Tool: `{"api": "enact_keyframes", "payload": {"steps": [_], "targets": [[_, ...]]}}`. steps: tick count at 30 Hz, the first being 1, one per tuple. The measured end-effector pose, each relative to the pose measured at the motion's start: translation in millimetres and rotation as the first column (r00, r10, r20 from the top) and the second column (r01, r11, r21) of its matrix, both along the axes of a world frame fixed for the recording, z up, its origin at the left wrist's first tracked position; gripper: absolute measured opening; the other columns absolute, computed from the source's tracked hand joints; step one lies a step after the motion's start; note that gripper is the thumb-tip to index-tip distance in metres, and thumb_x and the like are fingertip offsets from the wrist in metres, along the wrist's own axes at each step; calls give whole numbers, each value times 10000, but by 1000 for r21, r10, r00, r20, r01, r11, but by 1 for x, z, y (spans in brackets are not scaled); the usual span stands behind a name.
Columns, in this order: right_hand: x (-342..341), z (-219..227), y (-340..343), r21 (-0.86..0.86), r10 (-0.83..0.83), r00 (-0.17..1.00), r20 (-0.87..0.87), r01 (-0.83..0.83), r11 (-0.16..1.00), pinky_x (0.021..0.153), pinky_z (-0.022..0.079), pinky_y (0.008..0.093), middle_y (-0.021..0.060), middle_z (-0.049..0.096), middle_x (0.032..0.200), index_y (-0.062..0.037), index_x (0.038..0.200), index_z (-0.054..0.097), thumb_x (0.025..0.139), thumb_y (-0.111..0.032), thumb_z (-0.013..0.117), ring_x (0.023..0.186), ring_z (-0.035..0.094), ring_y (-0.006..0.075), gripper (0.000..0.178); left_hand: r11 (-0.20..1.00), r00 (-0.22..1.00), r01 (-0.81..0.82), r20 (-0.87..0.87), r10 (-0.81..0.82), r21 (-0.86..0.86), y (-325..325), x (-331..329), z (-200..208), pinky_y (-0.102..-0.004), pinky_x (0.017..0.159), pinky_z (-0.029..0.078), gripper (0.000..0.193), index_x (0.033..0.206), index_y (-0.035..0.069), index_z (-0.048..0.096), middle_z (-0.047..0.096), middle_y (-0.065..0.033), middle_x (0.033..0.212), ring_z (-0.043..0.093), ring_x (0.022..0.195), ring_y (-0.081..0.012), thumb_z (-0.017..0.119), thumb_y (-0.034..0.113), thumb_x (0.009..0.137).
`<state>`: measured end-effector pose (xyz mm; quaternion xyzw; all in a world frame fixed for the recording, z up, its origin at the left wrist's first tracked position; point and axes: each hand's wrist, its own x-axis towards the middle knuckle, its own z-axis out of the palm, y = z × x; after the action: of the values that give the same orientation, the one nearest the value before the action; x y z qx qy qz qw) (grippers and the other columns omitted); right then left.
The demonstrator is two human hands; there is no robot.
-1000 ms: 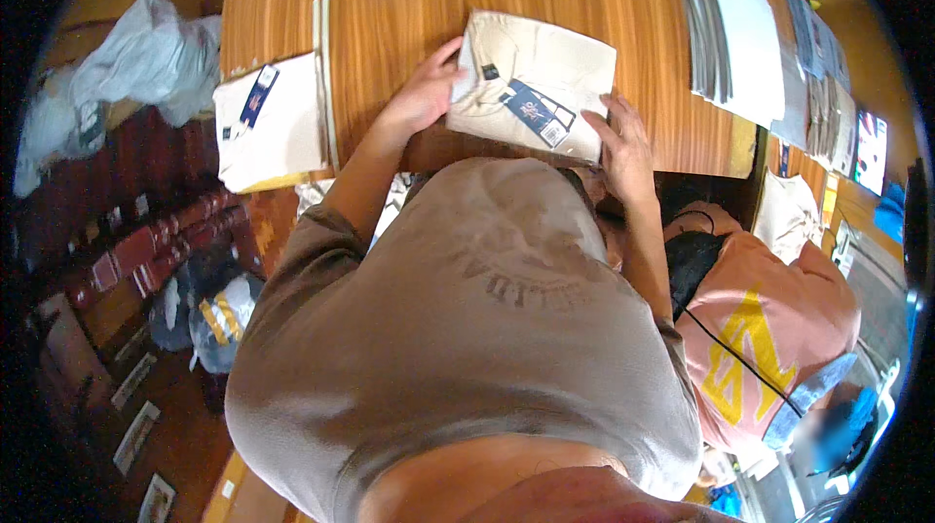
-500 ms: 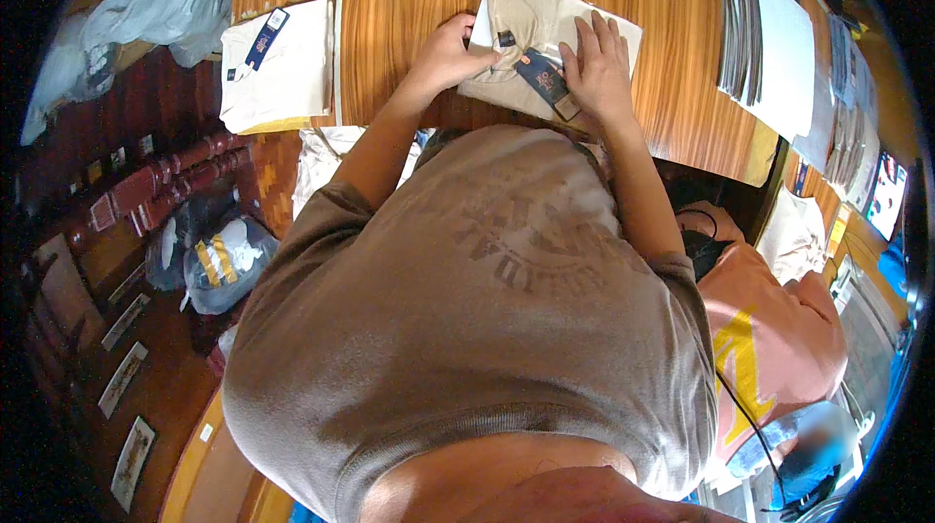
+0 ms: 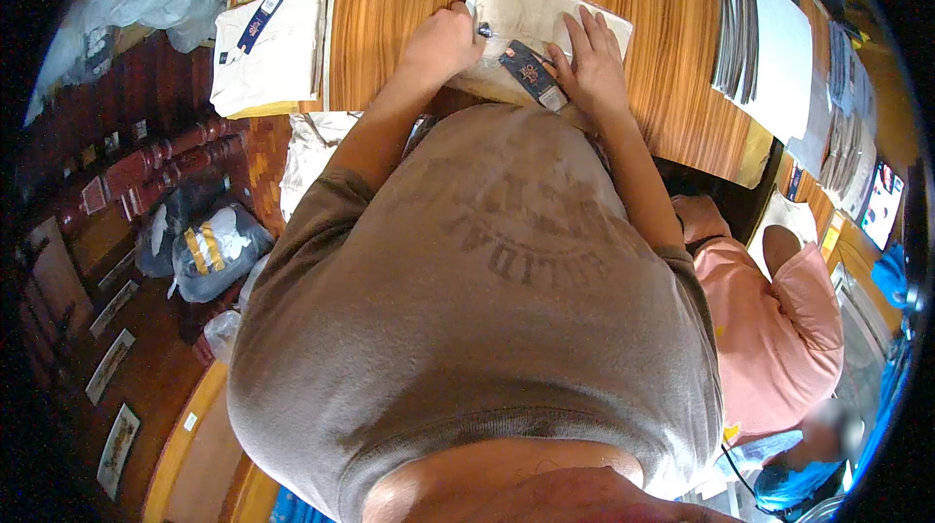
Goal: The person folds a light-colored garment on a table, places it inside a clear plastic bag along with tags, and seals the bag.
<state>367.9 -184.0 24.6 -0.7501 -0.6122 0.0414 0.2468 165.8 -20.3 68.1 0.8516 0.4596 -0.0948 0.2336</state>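
Here the folded beige garment (image 3: 531, 31) lies flat on the wooden table (image 3: 409, 7), at its near edge, just ahead of the person's chest. Left hand (image 3: 443, 41) rests curled on the garment's left part; whether it pinches cloth I cannot tell. Right hand (image 3: 592, 70) lies spread, fingers flat, beside the dark hang tag (image 3: 531, 73). Judged light, soft and floppy; it probably slides on the smooth wood. Best taken at both folded side edges.

Bright, even light on my table (image 3: 409, 17), faint sheen at 12 o'clock. Floor (image 3: 88, 260) at 9 o'clock dim. Fisheye bends edges; black vignette at rim; focus sharp centrally.
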Motion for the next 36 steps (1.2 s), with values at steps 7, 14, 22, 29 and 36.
{"api": "enact_keyframes", "payload": {"steps": [7,14,22,29,36], "targets": [[-4,-1,-1,15,-24,999,24,24,1000,1183,343,561,252,509,1497,-54,1409,574,978,-392,653,1420,429,479,553,996,971,41,239,-22,-74,10,-24,-6,-525,861,575,524,1093,-40,651,718,-301,973,714,945,-444,721,415,842],[-9,-2,0,29,-35,997,63,34,999,1176,343,573,258,508,1497,-47,1410,574,992,-400,629,1424,423,483,549,999,993,27,116,-32,44,3,-7,-5,-508,849,588,509,985,-78,665,717,-306,938,722,919,-438,741,402,835],[-35,21,9,59,86,991,101,-92,994,1112,416,527,211,587,1369,-16,1270,642,887,-341,755,1316,516,433,515,976,892,146,448,-59,-162,28,-49,-50,-447,712,572,430,1042,-2,665,741,-182,857,725,793,-366,758,372,852],[-84,33,40,-88,173,972,159,-160,983,886,541,425,101,644,1147,-67,1110,693,771,-316,820,1040,628,319,440,944,845,262,521,-123,-202,25,-57,-39,-441,731,572,526,1120,34,614,744,-157,870,732,814,-342,837,362,775],[-87,31,51,-218,142,929,342,-69,973,807,606,434,69,677,1216,-117,1225,666,808,-229,736,1032,678,300,438,968,858,232,490,-155,-99,20,-42,-52,-466,759,581,567,1098,36,621,744,-186,901,732,844,-371,852,372,705]]}}
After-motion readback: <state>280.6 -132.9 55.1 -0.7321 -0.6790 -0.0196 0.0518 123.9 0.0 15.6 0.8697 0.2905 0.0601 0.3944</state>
